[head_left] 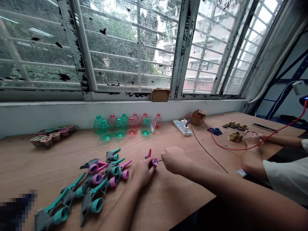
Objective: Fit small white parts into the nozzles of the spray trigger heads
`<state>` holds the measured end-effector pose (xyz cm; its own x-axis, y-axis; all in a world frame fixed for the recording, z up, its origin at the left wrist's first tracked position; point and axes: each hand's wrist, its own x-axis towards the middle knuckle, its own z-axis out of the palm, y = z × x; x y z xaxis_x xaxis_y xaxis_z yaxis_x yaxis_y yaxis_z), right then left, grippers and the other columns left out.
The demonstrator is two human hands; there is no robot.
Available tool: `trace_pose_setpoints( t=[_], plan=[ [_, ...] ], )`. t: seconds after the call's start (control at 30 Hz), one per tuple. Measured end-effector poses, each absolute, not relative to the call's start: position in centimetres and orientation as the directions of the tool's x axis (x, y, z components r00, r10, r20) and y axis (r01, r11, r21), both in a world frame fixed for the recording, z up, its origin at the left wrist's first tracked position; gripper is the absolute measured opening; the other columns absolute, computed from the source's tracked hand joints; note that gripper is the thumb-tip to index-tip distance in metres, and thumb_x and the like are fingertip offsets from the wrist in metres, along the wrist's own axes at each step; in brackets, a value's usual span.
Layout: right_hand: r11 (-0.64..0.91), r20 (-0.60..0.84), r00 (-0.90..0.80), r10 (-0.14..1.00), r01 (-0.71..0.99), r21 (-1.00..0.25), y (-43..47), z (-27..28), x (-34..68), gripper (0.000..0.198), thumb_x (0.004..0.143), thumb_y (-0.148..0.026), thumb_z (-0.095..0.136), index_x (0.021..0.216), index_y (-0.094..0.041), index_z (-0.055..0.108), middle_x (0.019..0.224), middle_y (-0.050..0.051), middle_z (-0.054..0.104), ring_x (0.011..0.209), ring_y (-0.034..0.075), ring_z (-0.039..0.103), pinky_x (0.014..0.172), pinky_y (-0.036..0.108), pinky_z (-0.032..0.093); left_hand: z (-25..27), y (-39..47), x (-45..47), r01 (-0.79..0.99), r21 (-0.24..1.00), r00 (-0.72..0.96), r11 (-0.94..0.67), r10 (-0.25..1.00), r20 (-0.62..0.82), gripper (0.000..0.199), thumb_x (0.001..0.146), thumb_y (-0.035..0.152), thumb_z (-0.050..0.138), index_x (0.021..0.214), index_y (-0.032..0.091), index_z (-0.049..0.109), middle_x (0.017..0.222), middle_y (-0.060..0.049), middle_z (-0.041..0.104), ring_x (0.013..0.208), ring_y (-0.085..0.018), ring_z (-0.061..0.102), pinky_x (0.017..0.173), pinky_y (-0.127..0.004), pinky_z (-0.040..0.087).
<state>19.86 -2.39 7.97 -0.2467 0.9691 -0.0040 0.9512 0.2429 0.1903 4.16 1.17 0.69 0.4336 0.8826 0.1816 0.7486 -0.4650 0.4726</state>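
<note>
My left hand [143,171] is wrapped round a grey and pink trigger spray head [154,162], whose pink collar faces right. Just right of it, my right hand [174,159] is closed in a pinch on a thin stick-like piece [160,160] that points at the collar. Its kind is too small to tell, and whether it touches the collar is unclear. Left of my hands lies a loose group of trigger spray heads [96,178], grey with teal or pink levers and collars. Behind them stand several clear green bottles [119,129] and red bottles [132,127].
Small boxy pieces [47,140] sit at the back left. A white power strip [182,127], a cardboard box [199,117], blue scissors [214,131] and brass-coloured parts [235,136] are at the right. A red cable [226,148] crosses near another person's hands [252,138].
</note>
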Motion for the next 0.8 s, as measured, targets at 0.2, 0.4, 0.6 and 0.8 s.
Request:
trace_pose_setpoints(
  t=[0.2, 0.4, 0.6, 0.8],
  plan=[
    [0.204, 0.066, -0.213, 0.975, 0.972, 0.119, -2.4, 7.3, 21.4, 0.028, 0.085, -0.032, 0.05, 0.079, -0.018, 0.074, 0.081, 0.014, 0.069, 0.071, 0.023, 0.065, 0.059, 0.028, 0.041, 0.6, 1.3, 4.0, 0.722, 0.487, 0.448, -0.491, 0.869, 0.212, 0.019, 0.084, 0.031, 0.052, 0.098, 0.028, 0.064, 0.095, -0.003, 0.07, 0.087, -0.02, 0.062, 0.065, -0.025, 0.034],
    [0.3, 0.102, -0.3, 0.948, 0.954, 0.015, -1.8, 6.6, 23.8, 0.03, 0.086, -0.038, 0.052, 0.073, -0.025, 0.075, 0.073, 0.007, 0.069, 0.068, 0.017, 0.061, 0.057, 0.025, 0.034, 1.2, 1.1, 4.0, 0.674, 0.554, 0.471, -0.488, 0.862, 0.187, 0.021, 0.083, 0.027, 0.051, 0.098, 0.027, 0.066, 0.099, -0.002, 0.07, 0.09, -0.02, 0.062, 0.068, -0.024, 0.037],
    [0.381, 0.14, -0.372, 0.918, 0.923, -0.043, -1.5, 6.2, 24.5, 0.026, 0.085, -0.036, 0.054, 0.074, -0.026, 0.075, 0.067, 0.004, 0.068, 0.062, 0.015, 0.056, 0.053, 0.026, 0.025, 0.8, 1.4, 3.9, 0.662, 0.553, 0.482, -0.506, 0.853, 0.203, 0.022, 0.082, 0.026, 0.051, 0.098, 0.028, 0.066, 0.098, -0.002, 0.07, 0.088, -0.02, 0.062, 0.066, -0.024, 0.036],
    [0.429, 0.194, -0.393, 0.899, 0.879, -0.206, -1.2, 5.2, 25.5, 0.028, 0.084, -0.033, 0.054, 0.068, -0.021, 0.074, 0.054, 0.0, 0.059, 0.05, 0.01, 0.042, 0.051, 0.025, 0.022, 0.5, 1.6, 3.9, 0.654, 0.547, 0.493, -0.523, 0.843, 0.216, 0.022, 0.082, 0.026, 0.052, 0.1, 0.03, 0.065, 0.097, -0.001, 0.07, 0.086, -0.02, 0.062, 0.065, -0.023, 0.036]
  ],
)
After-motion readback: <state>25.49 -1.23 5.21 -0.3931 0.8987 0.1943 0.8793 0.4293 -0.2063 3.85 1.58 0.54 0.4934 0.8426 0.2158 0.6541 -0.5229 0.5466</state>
